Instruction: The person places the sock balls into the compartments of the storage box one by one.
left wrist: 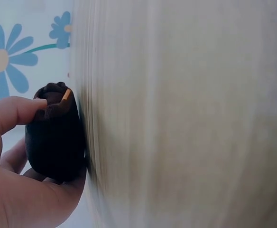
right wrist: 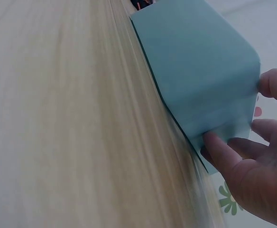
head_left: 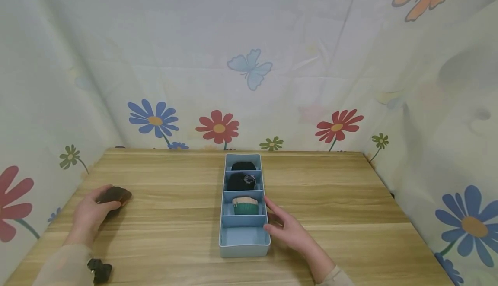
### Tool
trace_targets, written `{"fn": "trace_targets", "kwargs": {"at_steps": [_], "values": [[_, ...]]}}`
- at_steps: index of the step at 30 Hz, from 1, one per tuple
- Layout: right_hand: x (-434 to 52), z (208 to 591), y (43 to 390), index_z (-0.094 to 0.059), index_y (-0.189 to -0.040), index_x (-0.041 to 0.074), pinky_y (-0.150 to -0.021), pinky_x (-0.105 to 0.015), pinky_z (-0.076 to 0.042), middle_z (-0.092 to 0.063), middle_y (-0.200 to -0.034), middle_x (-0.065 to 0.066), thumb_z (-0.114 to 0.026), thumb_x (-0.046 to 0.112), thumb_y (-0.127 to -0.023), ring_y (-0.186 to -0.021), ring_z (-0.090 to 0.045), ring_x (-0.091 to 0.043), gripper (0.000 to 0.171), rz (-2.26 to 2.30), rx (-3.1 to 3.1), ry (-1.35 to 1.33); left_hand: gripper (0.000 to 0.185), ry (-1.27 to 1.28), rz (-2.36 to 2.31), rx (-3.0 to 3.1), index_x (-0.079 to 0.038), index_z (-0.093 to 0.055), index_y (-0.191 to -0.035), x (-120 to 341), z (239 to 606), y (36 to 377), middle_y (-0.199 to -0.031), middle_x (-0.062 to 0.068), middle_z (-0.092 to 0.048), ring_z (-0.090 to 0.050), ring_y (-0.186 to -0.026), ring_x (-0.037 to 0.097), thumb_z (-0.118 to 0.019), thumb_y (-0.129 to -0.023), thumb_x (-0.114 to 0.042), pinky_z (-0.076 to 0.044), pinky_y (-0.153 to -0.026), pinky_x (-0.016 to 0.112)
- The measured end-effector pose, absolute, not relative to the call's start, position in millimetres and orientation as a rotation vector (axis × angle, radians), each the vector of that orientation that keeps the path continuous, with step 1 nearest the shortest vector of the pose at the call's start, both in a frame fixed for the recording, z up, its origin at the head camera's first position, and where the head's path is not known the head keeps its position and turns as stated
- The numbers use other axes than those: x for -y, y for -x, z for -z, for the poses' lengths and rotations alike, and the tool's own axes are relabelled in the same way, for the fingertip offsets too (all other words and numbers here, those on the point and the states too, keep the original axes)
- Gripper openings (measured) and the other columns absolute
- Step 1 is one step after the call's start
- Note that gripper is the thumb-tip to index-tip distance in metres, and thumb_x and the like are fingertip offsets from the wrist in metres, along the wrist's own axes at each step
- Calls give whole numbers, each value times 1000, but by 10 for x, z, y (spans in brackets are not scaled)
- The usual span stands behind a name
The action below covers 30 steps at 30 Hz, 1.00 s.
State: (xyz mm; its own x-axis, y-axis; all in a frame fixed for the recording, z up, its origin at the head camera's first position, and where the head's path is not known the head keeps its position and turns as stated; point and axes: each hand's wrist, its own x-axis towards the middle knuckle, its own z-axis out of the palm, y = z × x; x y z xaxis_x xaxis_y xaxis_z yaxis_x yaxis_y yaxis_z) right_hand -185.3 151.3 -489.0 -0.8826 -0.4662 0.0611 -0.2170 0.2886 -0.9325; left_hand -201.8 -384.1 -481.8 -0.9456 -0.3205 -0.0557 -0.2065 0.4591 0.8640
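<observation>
A light blue divided organiser box stands in the middle of the wooden table. Its far compartments hold a black rolled sock, a black patterned roll and a green and cream roll; the nearest compartment is empty. My right hand rests against the box's right wall, fingers straight. My left hand grips a dark brown rolled sock on the table's left side. In the left wrist view thumb and palm curl round that roll.
A small dark object lies near the table's front left edge by my left sleeve. Flower-printed fabric walls close in the table at the back and both sides.
</observation>
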Motion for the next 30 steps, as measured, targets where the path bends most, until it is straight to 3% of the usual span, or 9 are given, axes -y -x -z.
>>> {"fn": "trace_targets", "kwargs": {"at_steps": [19,30], "values": [[-1507,4891,1845,-29,-157,13,-108,-55,-36,-28,-159,-17,-64,11,-96,-133,-44,-44,70,1641,-2327,633,76,-282,1475,2669,7,-35,-148,3647,4807,2053,-151,36,-26,-24,-135,55,-73,-82,-2,-23,-107,66],[-1519,4887,1839,-29,-157,13,-107,-55,-36,-29,-159,-15,-64,10,-96,-133,-44,-43,71,1638,-2340,623,71,-158,1469,2711,7,-37,-147,3416,4720,2053,-150,37,-28,-29,-132,52,-71,-86,-3,-28,-104,63]]}}
